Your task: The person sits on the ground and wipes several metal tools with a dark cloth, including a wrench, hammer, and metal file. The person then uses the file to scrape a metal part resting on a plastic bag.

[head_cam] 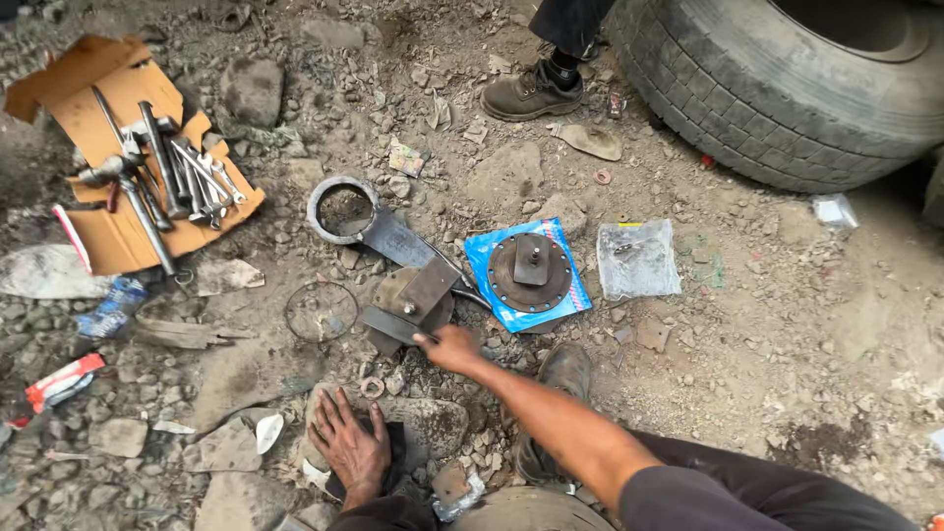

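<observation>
The right hand [450,348] closes its fingers on the near edge of a rusty metal bracket plate [413,300] lying on the gravel. Just beyond those fingers lies a ring-ended steel arm [369,221]; to their right, a round flanged disc [531,272] rests on blue plastic. The left hand [349,444] presses flat, fingers spread, on a stone [433,423].

rt hand [452,348] grips metal bracket [411,300] — left hand [349,444] flat on stone [428,421]
</observation>
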